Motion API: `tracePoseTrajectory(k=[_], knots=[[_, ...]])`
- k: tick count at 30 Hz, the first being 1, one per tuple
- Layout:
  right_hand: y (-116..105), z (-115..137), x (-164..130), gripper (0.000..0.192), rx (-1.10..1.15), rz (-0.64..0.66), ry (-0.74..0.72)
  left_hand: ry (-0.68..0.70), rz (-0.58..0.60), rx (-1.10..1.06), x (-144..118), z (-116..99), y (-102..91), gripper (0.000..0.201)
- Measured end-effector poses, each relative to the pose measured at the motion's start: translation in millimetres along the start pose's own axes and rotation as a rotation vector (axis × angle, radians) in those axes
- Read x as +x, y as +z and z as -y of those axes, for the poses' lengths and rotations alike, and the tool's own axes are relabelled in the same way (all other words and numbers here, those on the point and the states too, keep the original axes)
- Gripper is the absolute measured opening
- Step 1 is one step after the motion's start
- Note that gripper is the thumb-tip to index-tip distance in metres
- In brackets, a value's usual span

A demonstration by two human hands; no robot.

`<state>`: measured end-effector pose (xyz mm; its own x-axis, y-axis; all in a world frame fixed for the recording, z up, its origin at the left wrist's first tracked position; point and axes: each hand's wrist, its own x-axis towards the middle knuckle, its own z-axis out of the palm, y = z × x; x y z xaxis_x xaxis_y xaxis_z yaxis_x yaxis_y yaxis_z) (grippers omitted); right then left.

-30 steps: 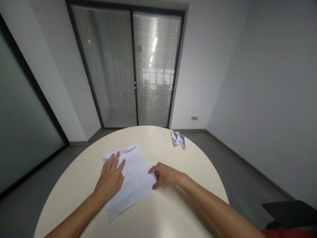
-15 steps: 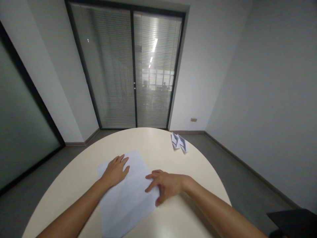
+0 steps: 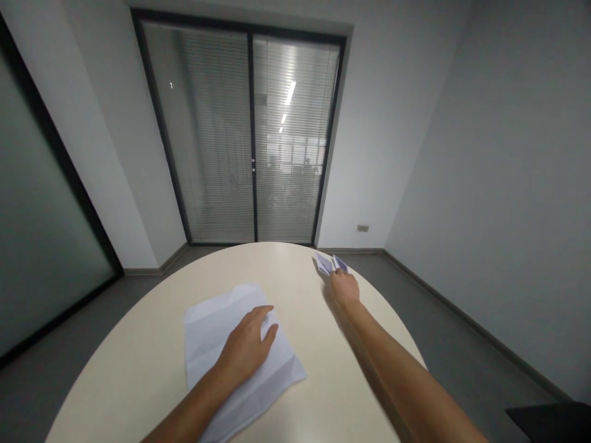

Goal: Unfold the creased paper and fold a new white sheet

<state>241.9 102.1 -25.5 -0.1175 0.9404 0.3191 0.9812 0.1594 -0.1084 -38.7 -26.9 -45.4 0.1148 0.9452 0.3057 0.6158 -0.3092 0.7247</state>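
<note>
I face a wide glazed partition (image 3: 212, 135) in a black frame (image 3: 252, 123), with fine horizontal blinds (image 3: 290, 203) across its panes. Bright strips of light (image 3: 290, 93) show in the right pane; I can't tell whether they are reflected. To my left stands a dark-edged frosted panel (image 3: 41, 203). A small plate (image 3: 362, 228) sits low on the pale wall (image 3: 383, 123), above a grey skirting (image 3: 462, 314). Grey floor (image 3: 480, 375) surrounds my round cream table (image 3: 138, 351), and a black object (image 3: 554, 421), partly cut off, fills the lower right corner.
</note>
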Motion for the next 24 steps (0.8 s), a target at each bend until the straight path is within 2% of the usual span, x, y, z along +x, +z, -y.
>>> tracePoseTrajectory(k=[2, 4, 7, 10, 12, 15, 20, 22, 24], knots=[[-8, 7, -6, 0.03, 0.009, -0.013, 0.015, -0.113, -0.045, -0.216, -3, -5, 4.7, 0.039], [-16, 22, -17, 0.028, 0.086, -0.039, -0.04, -0.294, -0.079, -0.483, -5, -8, 6.0, 0.048], [-25, 56, -45, 0.029, 0.466, -0.15, -0.298, -0.52, -0.112, -0.866, -8, -9, 2.1, 0.068], [-28, 89, -77, 0.029, 0.736, -0.14, -0.399, -0.567, -0.172, -1.098, -14, -9, -4.0, 0.058], [-28, 102, -93, 0.031, 0.822, -0.07, -0.406, -0.558, -0.262, -1.131, -17, -6, -6.6, 0.039], [-22, 105, -104, 0.03, 0.807, 0.026, -0.36, -0.55, -0.396, -1.085, -18, -2, -6.7, 0.022], [-9, 95, -101, 0.025, 0.646, 0.095, -0.324, -0.517, -0.426, -1.014, -18, 2, -2.8, 0.019], [-6, 94, -99, 0.024, 0.71, 0.117, -0.29, -0.521, -0.428, -0.997, -18, 3, -3.1, 0.021], [-5, 94, -99, 0.026, 0.922, 0.149, -0.228, -0.541, -0.438, -0.992, -18, 4, -5.5, 0.024]])
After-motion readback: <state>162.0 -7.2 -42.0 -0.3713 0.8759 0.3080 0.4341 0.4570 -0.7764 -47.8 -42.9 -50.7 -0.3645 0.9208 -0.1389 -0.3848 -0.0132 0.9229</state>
